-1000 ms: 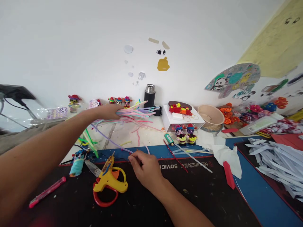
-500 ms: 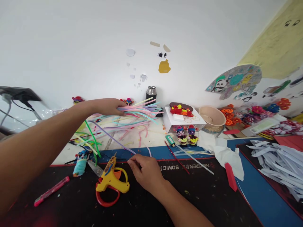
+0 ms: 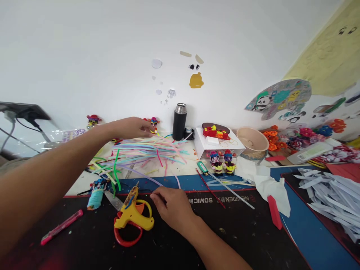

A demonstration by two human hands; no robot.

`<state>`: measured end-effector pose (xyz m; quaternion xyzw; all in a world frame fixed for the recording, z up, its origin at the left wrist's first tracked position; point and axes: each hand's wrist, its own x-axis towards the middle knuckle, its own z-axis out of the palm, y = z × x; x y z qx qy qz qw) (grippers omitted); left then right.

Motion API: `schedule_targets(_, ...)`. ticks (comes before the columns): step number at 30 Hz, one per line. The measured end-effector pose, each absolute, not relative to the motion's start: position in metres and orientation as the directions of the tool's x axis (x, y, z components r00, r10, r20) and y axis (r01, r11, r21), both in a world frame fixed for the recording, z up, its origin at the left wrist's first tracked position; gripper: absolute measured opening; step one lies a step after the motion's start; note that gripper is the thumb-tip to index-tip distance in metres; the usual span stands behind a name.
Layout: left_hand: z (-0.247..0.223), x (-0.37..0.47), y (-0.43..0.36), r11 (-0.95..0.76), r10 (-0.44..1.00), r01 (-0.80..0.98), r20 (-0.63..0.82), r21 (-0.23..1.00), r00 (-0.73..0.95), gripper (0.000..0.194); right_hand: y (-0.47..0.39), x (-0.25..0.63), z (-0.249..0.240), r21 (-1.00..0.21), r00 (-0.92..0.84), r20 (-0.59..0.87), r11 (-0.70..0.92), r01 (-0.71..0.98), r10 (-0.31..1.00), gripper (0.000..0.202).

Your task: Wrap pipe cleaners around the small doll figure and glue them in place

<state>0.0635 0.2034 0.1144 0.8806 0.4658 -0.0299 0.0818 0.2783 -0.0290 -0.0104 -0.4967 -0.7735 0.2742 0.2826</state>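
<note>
The big loose pile of fuzzy sticks point(image 3: 152, 150) is lying flat on the white desk point(image 3: 187, 168), showing pink, blue, yellow and other soft colours. My left hand point(image 3: 131, 127) is hanging over its back edge; its fingers are loose and holding nothing that I can see, and I cannot tell if they are touching the sticks. A purple stick point(image 3: 146, 176) is curving along the front of the pile to my right hand point(image 3: 176, 206). There I am pinching it with my fingers. Bright green sticks point(image 3: 116, 172) are lying at the left of the pile. Nearer to me, a yellow glue gun point(image 3: 133, 215) is resting on top of red scissors point(image 3: 128, 244) on the black mat point(image 3: 225, 243). A pink pen point(image 3: 62, 227) is lying left of them. A black bottle point(image 3: 179, 125) is standing by the wall point(image 3: 98, 56). To its right, a white box point(image 3: 201, 145) is sitting with two little dolls point(image 3: 216, 164) standing in front. Far right, white paper strips point(image 3: 329, 198) are lying in a heap
</note>
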Motion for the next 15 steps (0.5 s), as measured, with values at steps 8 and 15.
schedule_targets(8, 0.047, 0.065, 0.181, -0.641, 0.684, 0.762, -0.378, 0.098, 0.624, 0.109, -0.031, 0.276, -0.012, -0.659, -0.390, 0.150, 0.386, 0.646, 0.908, 0.019)
schedule_targets(15, 0.031, 0.070, 0.186, -0.627, 0.743, 0.778, -0.274, 0.031, 0.610, 0.058, -0.030, 0.278, -0.011, -0.636, -0.413, 0.118, 0.388, 0.667, 0.903, 0.018)
